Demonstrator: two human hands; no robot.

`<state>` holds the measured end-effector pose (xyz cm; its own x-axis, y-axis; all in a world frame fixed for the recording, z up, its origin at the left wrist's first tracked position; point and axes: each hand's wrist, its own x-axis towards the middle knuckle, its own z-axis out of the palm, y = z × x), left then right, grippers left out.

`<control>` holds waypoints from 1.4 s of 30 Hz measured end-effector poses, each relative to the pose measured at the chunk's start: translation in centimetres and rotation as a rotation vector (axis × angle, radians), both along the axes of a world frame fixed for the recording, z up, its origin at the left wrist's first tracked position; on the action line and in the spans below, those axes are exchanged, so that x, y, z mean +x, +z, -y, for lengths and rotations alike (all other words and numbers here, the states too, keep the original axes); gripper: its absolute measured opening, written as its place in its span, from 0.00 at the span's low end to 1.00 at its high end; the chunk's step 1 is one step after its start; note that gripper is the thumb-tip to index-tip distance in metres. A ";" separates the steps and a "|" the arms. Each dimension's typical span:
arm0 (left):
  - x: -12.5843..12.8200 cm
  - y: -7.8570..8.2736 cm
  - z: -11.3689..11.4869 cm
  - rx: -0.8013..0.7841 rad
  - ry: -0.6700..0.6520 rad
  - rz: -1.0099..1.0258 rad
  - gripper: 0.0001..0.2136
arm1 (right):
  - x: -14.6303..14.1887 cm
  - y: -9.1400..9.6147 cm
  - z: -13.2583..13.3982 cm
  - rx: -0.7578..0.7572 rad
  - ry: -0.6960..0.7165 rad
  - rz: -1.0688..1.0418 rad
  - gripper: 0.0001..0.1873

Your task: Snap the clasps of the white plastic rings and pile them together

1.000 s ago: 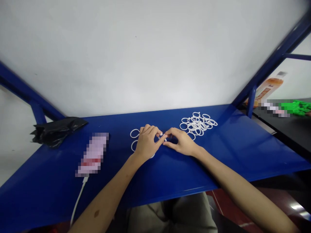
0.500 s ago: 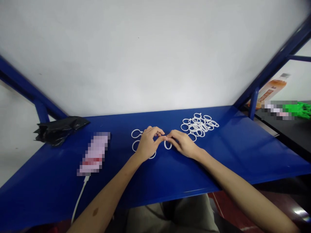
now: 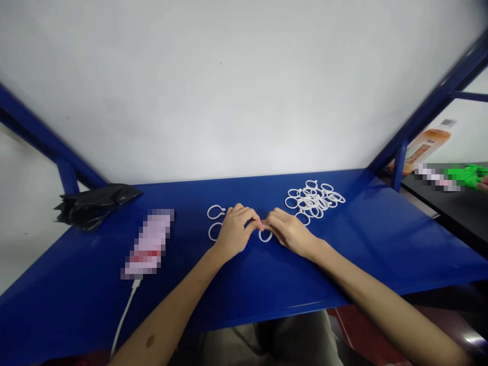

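Observation:
Between my hands is a thin white plastic ring (image 3: 265, 240), its upper part covered by my fingertips. My left hand (image 3: 237, 231) pinches it from the left, and my right hand (image 3: 290, 231) pinches it from the right, the fingers of both meeting at its top. Beside my left hand lie an upper white ring (image 3: 209, 209), open at a small knobbed gap, and a lower ring (image 3: 209, 233) partly hidden by that hand. Just beyond my right hand is a tangled pile of similar white rings (image 3: 316, 201).
Blue tabletop (image 3: 244, 300) against a white back panel. At left are a black plastic bag (image 3: 99, 203) and a blurred-out phone-like object (image 3: 150, 241) with a white cable (image 3: 124, 315). To the right, a bottle (image 3: 427, 147), green material (image 3: 467, 175) and another person's fingers (image 3: 483, 184) by a black surface.
My fingers and the ring have shifted slightly toward me, with my right fingers curled in more. A ring seen below my left hand is now hidden. Another person's fingers have appeared at far right.

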<state>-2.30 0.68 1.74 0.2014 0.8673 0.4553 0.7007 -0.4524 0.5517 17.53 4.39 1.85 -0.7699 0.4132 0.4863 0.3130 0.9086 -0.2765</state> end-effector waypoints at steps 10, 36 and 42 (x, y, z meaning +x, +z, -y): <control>-2.8 1.1 -0.6 -0.054 0.068 -0.382 0.05 | 2.3 -0.6 -4.4 0.130 -0.485 0.037 0.14; -3.2 0.2 -0.2 -0.122 -0.040 -0.375 0.04 | 3.8 0.3 -4.8 0.210 -0.679 -0.127 0.12; -1.8 0.2 -0.3 -0.076 -0.007 -0.406 0.03 | 0.2 -0.2 -1.5 -0.040 -0.232 0.063 0.16</control>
<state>-4.10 0.95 1.93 0.3576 0.8933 0.2723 0.8652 -0.4267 0.2634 17.70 5.90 1.67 -0.6806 0.6006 0.4196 0.5300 0.7990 -0.2841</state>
